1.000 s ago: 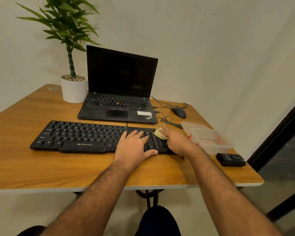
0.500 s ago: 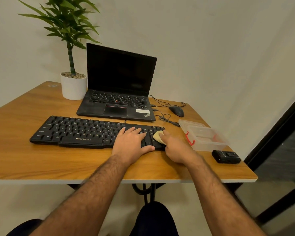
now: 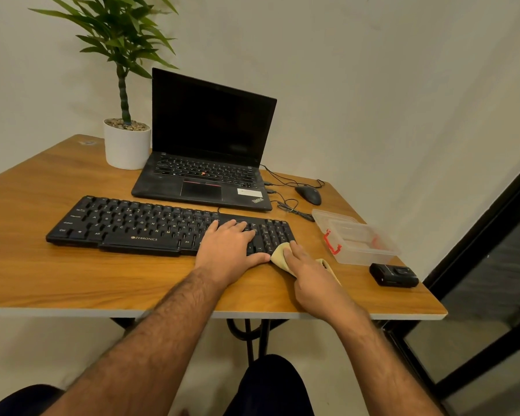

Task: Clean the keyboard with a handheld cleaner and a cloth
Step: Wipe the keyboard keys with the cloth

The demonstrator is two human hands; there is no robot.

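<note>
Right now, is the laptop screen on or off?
Off, as far as shows: the laptop stands open with its lid up, but its screen is uniformly black, with no glow or image.

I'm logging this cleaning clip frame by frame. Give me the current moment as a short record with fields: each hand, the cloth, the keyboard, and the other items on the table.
left hand: left hand rests flat on the right part of the keyboard
right hand: right hand presses the cloth with straight fingers
cloth: yellowish, at the keyboard's near right corner, partly on the table
keyboard: black, lying in front of the laptop
other items: potted plant, mouse, clear plastic box, small black device
</note>
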